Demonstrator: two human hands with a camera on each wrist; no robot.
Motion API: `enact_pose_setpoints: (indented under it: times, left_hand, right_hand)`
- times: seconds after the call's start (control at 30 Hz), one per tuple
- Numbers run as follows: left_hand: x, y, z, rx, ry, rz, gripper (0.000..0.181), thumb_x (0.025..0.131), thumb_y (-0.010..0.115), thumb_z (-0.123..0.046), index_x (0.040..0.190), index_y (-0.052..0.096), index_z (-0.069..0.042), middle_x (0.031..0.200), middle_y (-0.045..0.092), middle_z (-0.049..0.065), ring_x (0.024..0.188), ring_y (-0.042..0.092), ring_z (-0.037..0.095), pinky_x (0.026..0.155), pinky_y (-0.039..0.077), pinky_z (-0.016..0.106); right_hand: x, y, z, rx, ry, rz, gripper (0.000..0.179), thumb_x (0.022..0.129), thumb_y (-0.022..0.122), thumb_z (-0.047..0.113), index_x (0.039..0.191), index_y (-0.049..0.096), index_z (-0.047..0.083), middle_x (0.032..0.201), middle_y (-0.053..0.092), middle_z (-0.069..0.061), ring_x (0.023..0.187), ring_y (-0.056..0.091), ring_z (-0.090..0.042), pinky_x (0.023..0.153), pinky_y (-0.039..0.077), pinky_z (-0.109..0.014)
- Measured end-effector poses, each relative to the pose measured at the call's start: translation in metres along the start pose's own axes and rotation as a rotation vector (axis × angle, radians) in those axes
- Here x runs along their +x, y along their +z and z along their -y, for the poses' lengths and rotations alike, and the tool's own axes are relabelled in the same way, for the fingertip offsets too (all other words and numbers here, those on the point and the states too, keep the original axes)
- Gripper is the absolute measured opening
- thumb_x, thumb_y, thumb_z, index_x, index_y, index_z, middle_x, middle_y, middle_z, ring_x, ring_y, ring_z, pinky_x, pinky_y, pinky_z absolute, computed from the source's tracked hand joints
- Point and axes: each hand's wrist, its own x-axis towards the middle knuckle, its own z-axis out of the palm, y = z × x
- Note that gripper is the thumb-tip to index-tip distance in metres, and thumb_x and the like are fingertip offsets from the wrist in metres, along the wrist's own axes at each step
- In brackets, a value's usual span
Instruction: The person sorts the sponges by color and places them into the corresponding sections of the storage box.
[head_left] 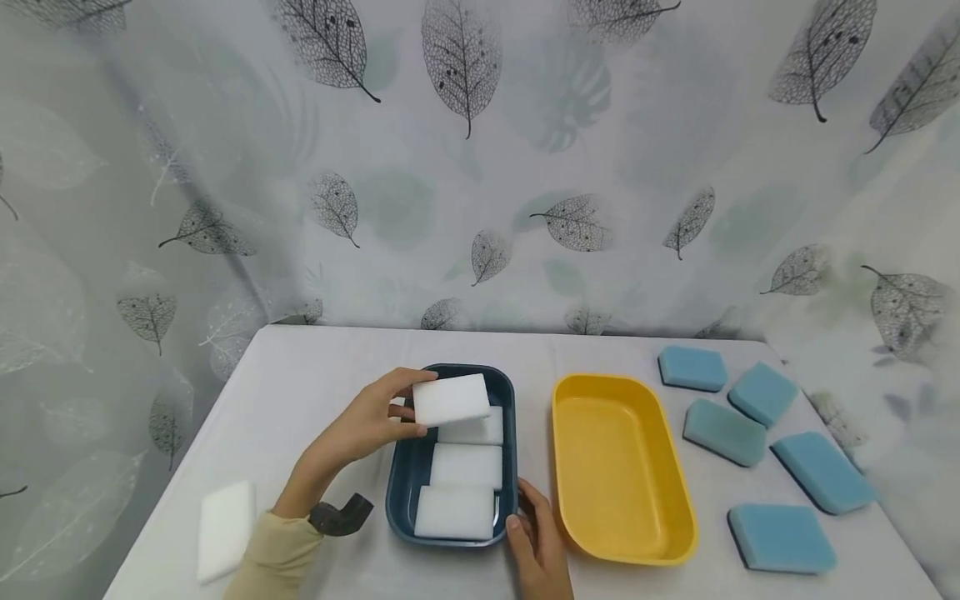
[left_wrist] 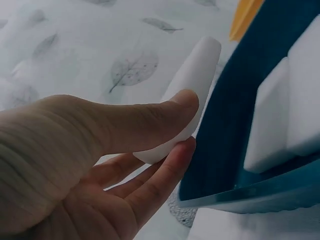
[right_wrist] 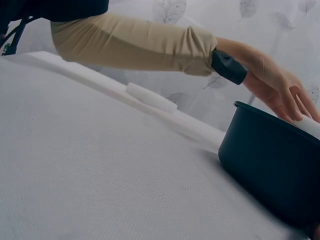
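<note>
My left hand [head_left: 375, 412] pinches a white sponge [head_left: 452, 400] between thumb and fingers. It holds the sponge tilted above the far end of a dark blue tray [head_left: 402, 483]. Three more white sponges show inside, one nearest me [head_left: 454, 512], one in the middle [head_left: 467, 465], and one [head_left: 476, 429] partly covered by the held sponge. In the left wrist view the held sponge [left_wrist: 200, 65] appears edge-on, beside the tray wall. Low on the tray's right side, my right hand [head_left: 542, 546] rests its relaxed fingers and thumb against the outer wall.
A yellow tray [head_left: 618, 467] stands right of the blue one. Several blue sponges, such as the nearest one [head_left: 782, 537], lie scattered at the table's right side. Another white sponge [head_left: 227, 531] lies at the left edge. A leaf-patterned curtain [head_left: 480, 183] hangs behind.
</note>
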Motion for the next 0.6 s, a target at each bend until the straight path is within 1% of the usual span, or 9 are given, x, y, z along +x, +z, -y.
enact_pose_setpoints:
  times: [0.07,0.13,0.23,0.3,0.4,0.6]
  left_hand:
    - [0.004,0.004,-0.001,0.042,0.007,0.029,0.074,0.087,0.082,-0.001,0.153,0.049,-0.008,0.148,0.051,0.019,0.116,0.068,0.036,0.094,0.063,0.036]
    - [0.007,0.008,-0.001,0.071,0.014,0.056,0.073,0.087,0.081,0.000,0.152,0.049,-0.006,0.146,0.052,0.019,0.117,0.067,0.034,0.092,0.063,0.032]
    - [0.011,0.015,0.000,0.096,0.019,0.091,0.071,0.086,0.081,0.003,0.151,0.051,-0.003,0.146,0.052,0.019,0.117,0.067,0.034,0.089,0.063,0.025]
    - [0.014,0.019,0.001,0.113,0.024,0.111,0.070,0.086,0.081,0.003,0.150,0.052,-0.002,0.147,0.051,0.020,0.117,0.067,0.035,0.088,0.062,0.023]
    - [0.017,0.025,0.001,0.154,0.030,0.130,0.066,0.086,0.081,0.003,0.146,0.055,-0.002,0.145,0.053,0.018,0.117,0.066,0.033,0.089,0.063,0.026]
    - [0.021,0.031,-0.002,0.280,0.037,0.140,0.062,0.084,0.085,-0.004,0.141,0.061,-0.005,0.136,0.061,0.012,0.115,0.065,0.025,0.096,0.062,0.041]
  right_hand:
    - [0.000,0.000,0.001,-0.006,0.021,0.007,0.043,0.107,0.055,0.020,0.148,0.051,0.008,0.145,0.059,-0.014,0.123,0.054,0.003,0.103,0.052,-0.015]
    - [0.000,-0.001,0.003,-0.005,0.033,0.013,0.043,0.107,0.056,0.021,0.148,0.051,0.009,0.145,0.058,-0.014,0.124,0.054,0.002,0.104,0.052,-0.016]
    - [-0.002,-0.001,0.004,-0.005,0.048,0.023,0.044,0.107,0.055,0.020,0.149,0.050,0.009,0.146,0.058,-0.014,0.124,0.054,0.003,0.104,0.052,-0.016]
    - [-0.003,-0.002,0.004,-0.003,0.047,0.021,0.044,0.106,0.056,0.017,0.149,0.050,0.007,0.146,0.058,-0.016,0.124,0.054,0.003,0.103,0.053,-0.016]
    - [-0.004,-0.002,0.004,-0.002,0.048,0.022,0.045,0.106,0.055,0.015,0.149,0.049,0.005,0.145,0.057,-0.017,0.123,0.054,0.004,0.103,0.053,-0.016]
    - [-0.001,-0.001,0.002,0.006,0.008,0.008,0.043,0.106,0.056,0.014,0.148,0.050,0.006,0.144,0.059,-0.015,0.123,0.054,0.004,0.104,0.052,-0.014]
